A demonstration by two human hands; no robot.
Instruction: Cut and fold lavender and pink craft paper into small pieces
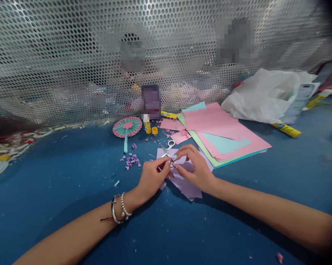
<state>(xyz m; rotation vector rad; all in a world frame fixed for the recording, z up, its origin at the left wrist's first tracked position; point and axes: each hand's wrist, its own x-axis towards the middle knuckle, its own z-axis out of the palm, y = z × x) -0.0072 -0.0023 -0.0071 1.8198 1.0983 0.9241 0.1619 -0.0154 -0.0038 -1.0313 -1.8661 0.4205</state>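
Above the lilac paper (188, 184), my left hand (153, 176) is closed in a pinch, thumb against forefinger. Facing it, my right hand (196, 169) curls its thumb and forefinger to the same spot. A small piece of purple paper seems to be between the fingertips, mostly hidden by them. White-handled scissors (170, 144) lie just beyond, partly covered by my fingers. To the left is a little heap of crumpled purple paper bits (131, 161). Behind the heap lies a pleated blue and pink paper fan (127, 127) with a light blue handle.
An uncapped glue stick (147, 125) stands beside its yellow cap (154, 130). Coloured paper sheets (226, 134) are stacked at right, before a white plastic bag (262, 95) and another yellow glue stick (287, 129). A perforated metal screen (72, 73) borders the blue table (72, 176).
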